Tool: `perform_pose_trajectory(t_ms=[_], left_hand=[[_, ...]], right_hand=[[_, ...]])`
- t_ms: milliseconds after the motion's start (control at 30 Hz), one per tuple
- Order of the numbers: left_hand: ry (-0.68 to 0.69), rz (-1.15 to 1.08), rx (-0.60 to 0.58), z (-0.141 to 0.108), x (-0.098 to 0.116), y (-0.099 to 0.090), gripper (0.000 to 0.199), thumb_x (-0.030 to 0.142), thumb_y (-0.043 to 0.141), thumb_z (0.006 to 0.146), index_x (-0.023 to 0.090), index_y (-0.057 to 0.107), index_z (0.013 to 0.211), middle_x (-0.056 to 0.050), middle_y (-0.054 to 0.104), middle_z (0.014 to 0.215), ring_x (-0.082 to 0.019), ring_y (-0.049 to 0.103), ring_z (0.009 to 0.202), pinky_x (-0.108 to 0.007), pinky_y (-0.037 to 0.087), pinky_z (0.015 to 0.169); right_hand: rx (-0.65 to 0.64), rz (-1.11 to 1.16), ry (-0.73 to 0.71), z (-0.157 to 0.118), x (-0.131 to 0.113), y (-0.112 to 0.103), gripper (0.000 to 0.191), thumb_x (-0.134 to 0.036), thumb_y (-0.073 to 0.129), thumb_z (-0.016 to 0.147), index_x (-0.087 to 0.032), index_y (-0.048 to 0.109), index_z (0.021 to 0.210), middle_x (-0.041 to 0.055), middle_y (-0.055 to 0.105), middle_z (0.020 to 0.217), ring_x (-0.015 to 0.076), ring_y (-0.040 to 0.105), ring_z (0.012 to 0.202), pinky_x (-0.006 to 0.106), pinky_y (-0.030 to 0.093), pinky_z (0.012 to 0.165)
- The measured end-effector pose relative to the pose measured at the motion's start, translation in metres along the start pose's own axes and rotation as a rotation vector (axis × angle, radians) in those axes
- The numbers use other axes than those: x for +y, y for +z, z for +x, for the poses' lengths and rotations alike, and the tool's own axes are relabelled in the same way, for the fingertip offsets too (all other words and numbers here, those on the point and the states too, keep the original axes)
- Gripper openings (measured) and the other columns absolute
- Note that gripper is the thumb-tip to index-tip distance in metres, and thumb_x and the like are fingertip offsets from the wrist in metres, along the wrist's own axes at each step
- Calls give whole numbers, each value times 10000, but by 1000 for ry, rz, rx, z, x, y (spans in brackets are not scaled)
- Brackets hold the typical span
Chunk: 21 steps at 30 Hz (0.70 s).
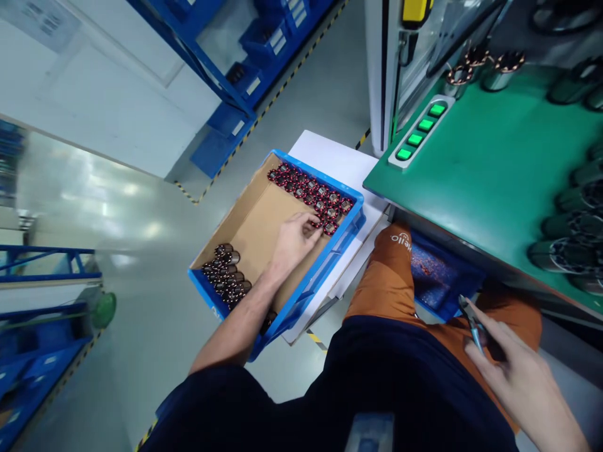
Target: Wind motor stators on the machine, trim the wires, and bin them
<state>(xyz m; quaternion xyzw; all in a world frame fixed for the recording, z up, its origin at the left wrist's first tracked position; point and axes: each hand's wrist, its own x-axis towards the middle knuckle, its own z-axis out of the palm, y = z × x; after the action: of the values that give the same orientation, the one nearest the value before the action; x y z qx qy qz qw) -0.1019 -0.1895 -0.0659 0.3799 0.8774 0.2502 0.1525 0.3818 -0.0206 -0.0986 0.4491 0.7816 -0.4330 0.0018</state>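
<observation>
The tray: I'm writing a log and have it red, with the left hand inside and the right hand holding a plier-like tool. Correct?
Not quite: the head view shows a blue tray, not a red one. The left hand is inside it, and the right hand holds the plier-like tool.

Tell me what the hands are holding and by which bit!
The right hand holds pliers by the blue handles. The left hand is at the wound parts; whether it grips one can't be told.

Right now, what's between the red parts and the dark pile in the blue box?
The head view shows brown cardboard between the red parts and the dark pile, with the left hand over some of it.
</observation>
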Motion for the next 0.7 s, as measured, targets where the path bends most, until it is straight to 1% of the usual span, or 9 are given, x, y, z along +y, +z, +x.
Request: perform_pose_trajectory(t_ms=[133,200,267,367,433,500,567,633,700], left_hand=[[-60,-95,14,2,-2,2,298,234,828,996,217,692,1260,-84,847,1218,-199,834,968,-404,738,962],[-73,-115,15,-3,3,-6,380,246,869,979,220,679,1308,-104,847,1290,-225,852,1007,-437,751,968],[-62,-111,51,-13,16,-18,441,289,894,985,229,681,1367,-129,826,1393,-274,851,1145,-513,737,1067],[47,-74,208,-41,48,-26,382,360,860,1047,248,713,1381,-141,770,1539,-341,761,1432,-619,645,1251],[152,-105,227,-63,72,-14,255,379,806,1099,277,749,1325,-117,780,1519,-339,747,1469,-623,628,1278],[236,-188,40,-77,93,15,181,394,753,1127,337,778,1297,-74,809,1459,-313,793,1402,-567,660,1250],[327,-227,-181,-80,109,51,241,478,856,1042,425,816,1273,-8,846,1374,-294,856,1271,-453,732,1115],[395,-221,-317,-67,120,84,336,572,971,913,434,850,1194,3,862,1347,-311,877,1198,-419,759,1013],[411,-188,-362,-42,132,110,387,619,972,915,337,856,1155,-69,851,1385,-346,859,1233,-484,748,1060]], right_hand=[[-151,623,348,-3,-13,-2,756,-690,895,878,-251,806,1487,83,744,1057,212,640,761,335,587,653],[-255,1090,476,-2,-29,0,750,-770,882,817,-266,819,1369,44,610,899,194,518,701,325,521,581],[-235,1444,622,-2,-45,6,675,-777,840,805,-269,813,1248,11,487,850,167,434,695,291,488,586],[-350,1640,775,-12,-57,15,705,-745,777,836,-290,788,1374,20,489,922,158,454,751,252,477,646],[-594,1511,656,-26,-56,15,969,-847,722,803,-318,702,1614,31,536,956,174,485,752,261,462,624],[-718,1142,430,-39,-57,8,1095,-879,678,832,-304,599,1761,69,644,1031,229,619,823,338,568,682],[-645,702,263,-50,-64,-10,1011,-706,705,920,-276,549,1821,150,761,1353,331,768,1205,473,678,1029],[-527,296,195,-58,-79,-41,979,-455,743,908,-240,540,1841,174,639,1744,371,609,1647,523,486,1406],[-510,-19,168,-68,-93,-85,996,-336,747,857,-212,574,1829,167,520,1874,386,491,1769,539,370,1496]])
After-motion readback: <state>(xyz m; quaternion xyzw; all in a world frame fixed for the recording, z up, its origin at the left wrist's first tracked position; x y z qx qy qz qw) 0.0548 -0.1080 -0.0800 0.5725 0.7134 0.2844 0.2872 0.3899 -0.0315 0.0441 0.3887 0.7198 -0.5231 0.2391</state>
